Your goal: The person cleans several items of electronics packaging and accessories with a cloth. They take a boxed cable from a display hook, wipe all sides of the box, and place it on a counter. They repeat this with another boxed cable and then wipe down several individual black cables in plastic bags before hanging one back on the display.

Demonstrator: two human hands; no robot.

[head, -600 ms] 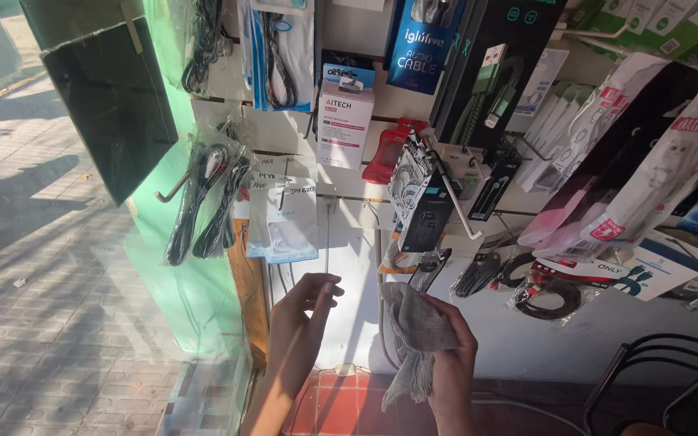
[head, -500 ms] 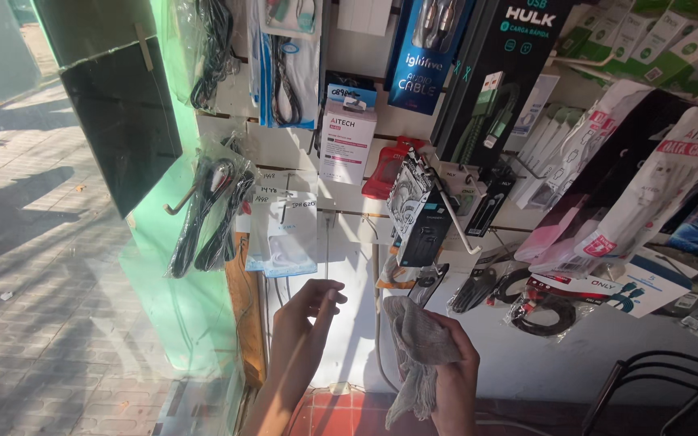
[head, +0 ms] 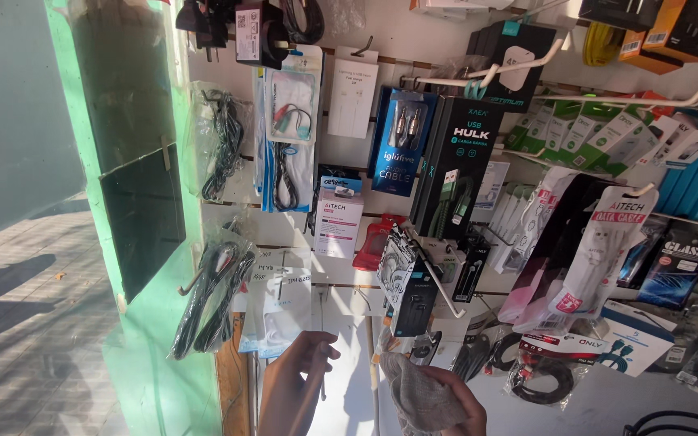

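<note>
Left hand (head: 296, 379): raised toward the white display wall (head: 341, 379), fingers loosely curled and apart, gripping nothing. The fingertips are just below a clear plastic packet (head: 276, 311) with white contents, hanging on a hook; contact with the packet cannot be confirmed. To the left of this hand, a bagged bundle of black cables (head: 212, 295) hangs beside the green door frame (head: 159, 339). Above the hand, a small white-and-red box (head: 338, 218) hangs on the wall, with a dark blue cable package (head: 401, 141) higher up.

Right hand (head: 446, 400): positioned just right of the left hand, close but not touching it. The fingers are closed around a grey cloth (head: 418, 396), which is bunched in the palm and covers most of the hand. The cloth is held close to the wall, directly below a black boxed item (head: 414, 299) hanging from a white hook. To the right of this hand, a coiled black cable in a red-labelled bag (head: 544, 375) hangs beside a long white cable packet (head: 599, 258).
</note>
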